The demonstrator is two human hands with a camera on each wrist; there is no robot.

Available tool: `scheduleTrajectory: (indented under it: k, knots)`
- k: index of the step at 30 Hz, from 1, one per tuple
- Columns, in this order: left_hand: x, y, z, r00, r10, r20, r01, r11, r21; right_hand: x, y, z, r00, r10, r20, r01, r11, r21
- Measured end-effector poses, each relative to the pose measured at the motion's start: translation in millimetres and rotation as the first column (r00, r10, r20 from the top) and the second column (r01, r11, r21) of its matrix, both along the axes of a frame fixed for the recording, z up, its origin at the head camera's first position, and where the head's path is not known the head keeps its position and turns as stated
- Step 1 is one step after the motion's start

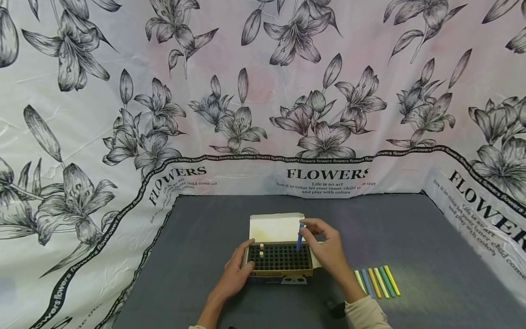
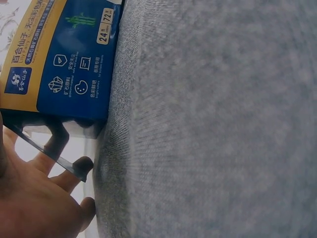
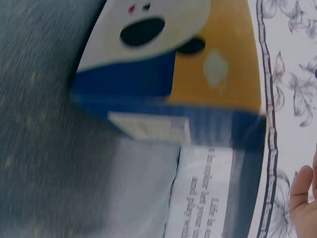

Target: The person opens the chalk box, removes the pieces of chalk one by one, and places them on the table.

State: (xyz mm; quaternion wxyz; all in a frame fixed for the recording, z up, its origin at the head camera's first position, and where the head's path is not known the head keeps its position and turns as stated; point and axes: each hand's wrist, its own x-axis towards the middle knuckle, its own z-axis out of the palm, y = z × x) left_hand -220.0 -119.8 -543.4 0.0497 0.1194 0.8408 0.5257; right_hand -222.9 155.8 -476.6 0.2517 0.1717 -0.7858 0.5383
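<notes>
An open cardboard chalk box [image 1: 281, 273] stands on the grey cloth, its inside a dark grid of round holes. My left hand [image 1: 235, 274] grips the left end of the box, thumb at the front and fingers toward the back. Between thumb and fingers, my right hand [image 1: 326, 246] pinches a blue chalk stick [image 1: 300, 237] upright, its lower end at the holes on the right side. A pink chalk [image 1: 261, 246] and a yellow-green chalk [image 1: 261, 254] stand in holes at the left. The left wrist view shows the blue and yellow printed side [image 2: 74, 64] of the box.
Several chalk sticks [image 1: 378, 282] in green, blue, orange and yellow lie in a row right of the box. The raised white lid [image 1: 275, 227] is behind the holes. A small dark object [image 1: 334, 308] lies near the right sleeve. Flower-printed cloth [image 1: 324, 178] rises behind.
</notes>
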Motion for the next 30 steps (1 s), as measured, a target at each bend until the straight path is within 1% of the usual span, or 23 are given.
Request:
scheduleTrajectory:
  k: [5,9,13,15,17,21,23,27,30]
  knots:
    - [-0.4,-0.1,-0.2,1.0,-0.007,-0.01,0.007,1.0,-0.011,3.2,16.0,0.2,0.998,-0.054,-0.024,0.054,0.999,0.008]
    - [-0.4,-0.1,-1.1,1.0,-0.004,-0.005,0.004,1.0,-0.007,5.5,27.0,-1.7,0.998,-0.065,-0.028,0.065,0.998,0.005]
    - [-0.1,-0.1,-1.0,1.0,-0.009,-0.002,0.009,1.0,0.006,9.0,36.2,-2.9,0.995,-0.097,-0.039,0.098,0.995,0.02]
    - [0.2,-0.3,-0.6,1.0,-0.012,0.0,0.012,1.0,0.009,12.8,39.3,0.0,0.991,-0.118,-0.057,0.12,0.992,0.038]
    - [0.3,-0.2,-0.8,1.0,-0.01,0.003,0.01,1.0,0.007,19.3,41.5,6.7,0.99,-0.127,-0.067,0.13,0.99,0.044]
    - [0.4,0.6,-0.9,1.0,0.003,0.006,-0.004,1.0,0.002,28.7,50.1,14.4,0.988,-0.109,-0.11,0.114,0.992,0.044]
    - [0.4,0.9,-0.8,1.0,0.006,0.006,-0.006,1.0,0.004,29.7,58.8,10.7,0.987,-0.117,-0.114,0.124,0.991,0.055]
    - [0.4,1.0,-0.3,1.0,0.004,0.01,-0.004,1.0,0.003,27.1,81.8,-7.6,0.98,-0.175,-0.091,0.183,0.979,0.087]
    - [0.6,1.1,0.8,1.0,-0.001,0.006,0.001,1.0,-0.002,25.1,99.7,-20.5,0.976,-0.202,-0.087,0.21,0.973,0.097]
